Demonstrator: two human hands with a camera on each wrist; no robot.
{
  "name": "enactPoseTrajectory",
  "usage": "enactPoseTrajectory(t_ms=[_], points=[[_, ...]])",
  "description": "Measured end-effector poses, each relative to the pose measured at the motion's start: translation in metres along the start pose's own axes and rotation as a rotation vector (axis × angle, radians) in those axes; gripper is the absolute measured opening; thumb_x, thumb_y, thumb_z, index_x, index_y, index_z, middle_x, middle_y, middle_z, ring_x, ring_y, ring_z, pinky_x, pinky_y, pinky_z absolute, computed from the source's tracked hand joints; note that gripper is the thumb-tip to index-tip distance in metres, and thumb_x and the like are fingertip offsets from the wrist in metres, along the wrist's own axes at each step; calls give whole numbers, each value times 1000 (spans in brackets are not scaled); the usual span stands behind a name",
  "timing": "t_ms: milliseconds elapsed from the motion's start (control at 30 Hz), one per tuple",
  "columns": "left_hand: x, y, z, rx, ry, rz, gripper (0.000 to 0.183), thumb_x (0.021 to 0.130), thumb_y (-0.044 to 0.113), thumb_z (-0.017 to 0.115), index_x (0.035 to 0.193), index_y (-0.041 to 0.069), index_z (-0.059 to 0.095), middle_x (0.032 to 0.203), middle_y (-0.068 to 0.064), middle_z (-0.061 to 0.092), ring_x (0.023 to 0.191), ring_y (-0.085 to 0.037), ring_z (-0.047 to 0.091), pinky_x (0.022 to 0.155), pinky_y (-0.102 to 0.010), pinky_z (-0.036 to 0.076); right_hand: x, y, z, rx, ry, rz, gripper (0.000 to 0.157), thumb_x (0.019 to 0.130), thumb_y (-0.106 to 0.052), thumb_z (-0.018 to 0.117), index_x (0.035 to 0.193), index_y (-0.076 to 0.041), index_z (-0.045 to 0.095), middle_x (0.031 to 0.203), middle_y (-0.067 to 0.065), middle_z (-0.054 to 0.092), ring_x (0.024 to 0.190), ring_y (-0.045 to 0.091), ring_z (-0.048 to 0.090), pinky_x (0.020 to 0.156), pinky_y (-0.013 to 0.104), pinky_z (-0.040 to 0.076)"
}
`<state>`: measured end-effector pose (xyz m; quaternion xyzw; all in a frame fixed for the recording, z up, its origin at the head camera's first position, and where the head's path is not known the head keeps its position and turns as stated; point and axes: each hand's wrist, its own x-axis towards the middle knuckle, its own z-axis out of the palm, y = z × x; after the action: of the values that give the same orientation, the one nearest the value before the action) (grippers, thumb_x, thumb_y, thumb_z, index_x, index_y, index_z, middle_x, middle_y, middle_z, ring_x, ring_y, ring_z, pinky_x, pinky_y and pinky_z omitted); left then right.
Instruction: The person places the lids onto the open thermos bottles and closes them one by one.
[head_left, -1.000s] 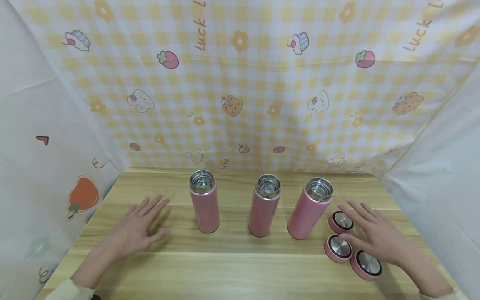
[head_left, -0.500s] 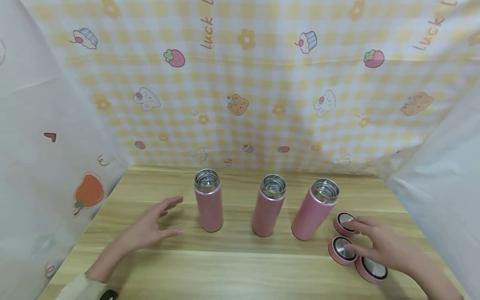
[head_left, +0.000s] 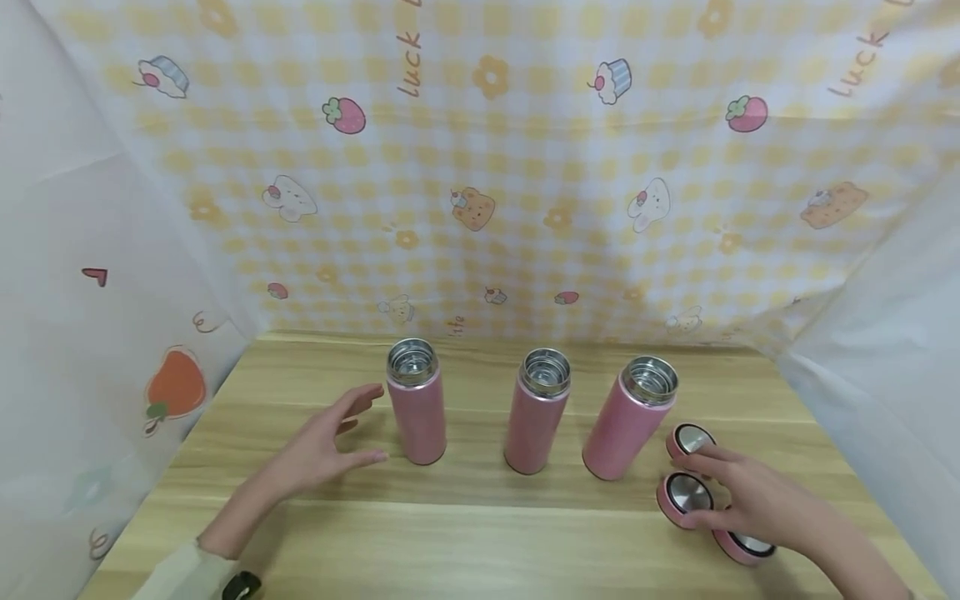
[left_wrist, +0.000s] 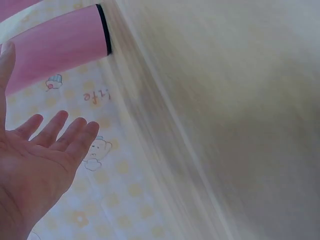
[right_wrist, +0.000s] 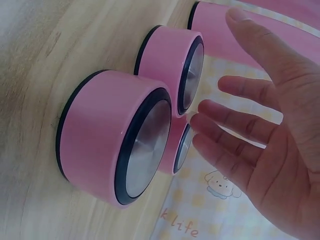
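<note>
Three pink thermos bottles without lids stand upright in a row: the left bottle (head_left: 418,421), the middle bottle (head_left: 536,429) and the right bottle (head_left: 624,432). My left hand (head_left: 322,450) is beside the left bottle, thumb and fingers apart, fingertips close to its side. In the left wrist view its palm (left_wrist: 37,172) shows bare. On the right, my right hand (head_left: 761,496) hovers over three pink lids with steel tops. Its thumb and fingers spread about the front-left lid (head_left: 690,493). The far lid (head_left: 693,435) lies just beyond, and the near lid (head_left: 750,548) is partly covered.
All stands on a wood-grain table (head_left: 420,550). A yellow checked cloth (head_left: 525,167) hangs behind the table's back edge. White cloth sheets (head_left: 60,208) close off the left and right sides.
My left hand has moved right, up to the left bottle, and turned its thumb and fingers toward it. My right hand has come in lower over the lids, its fingers bending. Bottles and lids stay put.
</note>
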<state>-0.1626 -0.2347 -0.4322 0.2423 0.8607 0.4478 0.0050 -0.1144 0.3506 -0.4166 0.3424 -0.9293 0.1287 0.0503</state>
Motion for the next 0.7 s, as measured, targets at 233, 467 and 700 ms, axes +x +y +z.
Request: enactPoseTrajectory(t_ms=[233, 467, 700], points=[[10, 8, 5, -74, 18, -25, 94, 81, 29, 89, 155, 12, 35, 151, -15, 46, 136, -37, 45, 107, -52, 43, 2, -2, 0, 27, -23, -7, 65, 76, -46, 89, 123, -6, 69, 113, 3, 64, 87, 5, 59, 64, 27, 55], [23, 14, 15, -137, 27, -26, 94, 77, 27, 92, 153, 11, 38, 141, -14, 55, 130, -35, 52, 106, -51, 45, 0, -3, 0, 40, -75, 22, 65, 71, -41, 93, 122, -7, 69, 106, -2, 59, 85, 6, 56, 64, 27, 55], [28, 20, 21, -188, 24, -49, 91, 79, 28, 90, 152, 10, 39, 140, -16, 55, 124, -38, 57, 102, -58, 46, 6, -4, 4, 53, -174, 59, 67, 69, -42, 94, 123, -12, 67, 111, 3, 59, 90, 17, 63, 70, 36, 58]])
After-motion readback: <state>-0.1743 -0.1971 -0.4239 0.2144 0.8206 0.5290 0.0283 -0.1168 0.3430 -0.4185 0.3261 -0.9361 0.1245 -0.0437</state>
